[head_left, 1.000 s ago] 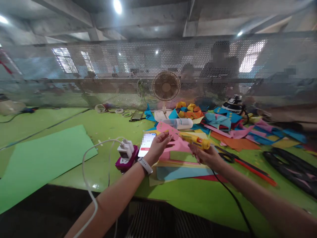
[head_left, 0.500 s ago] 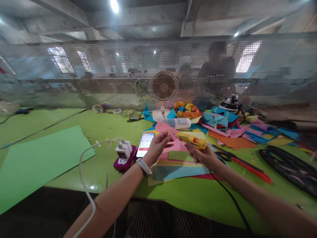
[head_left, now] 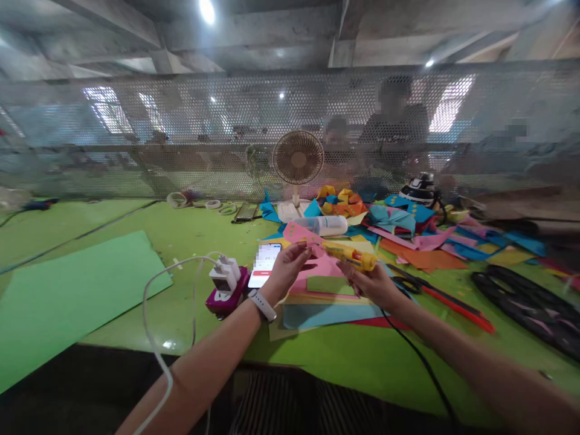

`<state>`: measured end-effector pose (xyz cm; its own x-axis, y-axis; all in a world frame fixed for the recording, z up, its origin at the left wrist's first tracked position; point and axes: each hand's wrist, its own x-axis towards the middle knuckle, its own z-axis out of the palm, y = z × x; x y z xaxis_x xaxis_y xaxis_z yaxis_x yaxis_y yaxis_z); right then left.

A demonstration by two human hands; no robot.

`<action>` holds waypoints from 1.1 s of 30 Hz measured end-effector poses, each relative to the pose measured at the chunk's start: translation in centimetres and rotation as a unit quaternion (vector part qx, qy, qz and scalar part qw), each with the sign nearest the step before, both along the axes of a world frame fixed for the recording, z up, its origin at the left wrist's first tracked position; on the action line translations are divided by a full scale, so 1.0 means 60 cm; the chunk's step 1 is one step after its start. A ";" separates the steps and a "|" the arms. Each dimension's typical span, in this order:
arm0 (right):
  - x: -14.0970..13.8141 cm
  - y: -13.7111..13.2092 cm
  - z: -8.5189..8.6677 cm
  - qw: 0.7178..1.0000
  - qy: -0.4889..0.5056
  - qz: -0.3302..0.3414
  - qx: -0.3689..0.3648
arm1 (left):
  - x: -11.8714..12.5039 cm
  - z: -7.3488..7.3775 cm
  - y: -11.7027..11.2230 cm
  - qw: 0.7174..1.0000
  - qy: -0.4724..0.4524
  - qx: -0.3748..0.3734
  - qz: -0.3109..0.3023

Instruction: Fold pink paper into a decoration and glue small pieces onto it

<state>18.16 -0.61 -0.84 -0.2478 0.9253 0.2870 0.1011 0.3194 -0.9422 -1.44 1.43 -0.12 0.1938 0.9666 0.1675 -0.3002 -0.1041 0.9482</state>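
My left hand [head_left: 290, 266], with a white watch band at its wrist, pinches a folded pink paper piece [head_left: 296, 232] that bears small yellowish spots. In my right hand [head_left: 369, 284] is a yellow glue gun [head_left: 348, 254], its nozzle pointing left at the pink paper near my left fingertips. Whether the nozzle touches the paper I cannot tell. A black cord [head_left: 421, 356] runs down from the glue gun. Under both hands lies a stack of coloured sheets, with a light blue sheet [head_left: 326, 315] near the front.
Left of my hands are a lit phone [head_left: 264, 266] and a purple power socket [head_left: 229, 296] with white chargers. A fan [head_left: 298, 158] and a clear bottle [head_left: 330, 225] stand and lie behind. Scissors [head_left: 414, 284], a red-handled tool [head_left: 462, 309] and a black reel [head_left: 521, 308] lie right.
The whole view has shifted very slightly. Both hands keep nearly the same pose, with the glue gun still held against or close to the pink paper.
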 end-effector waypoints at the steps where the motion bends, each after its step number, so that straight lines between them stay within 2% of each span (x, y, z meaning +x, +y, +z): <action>1: 0.000 0.000 0.000 1.000 0.002 0.003 0.000 | 0.000 -0.001 0.001 1.000 -0.001 0.002 0.000; 33: -0.001 -0.001 -0.002 1.000 -0.007 -0.003 -0.005 | 0.000 -0.003 0.002 1.000 0.010 0.008 0.001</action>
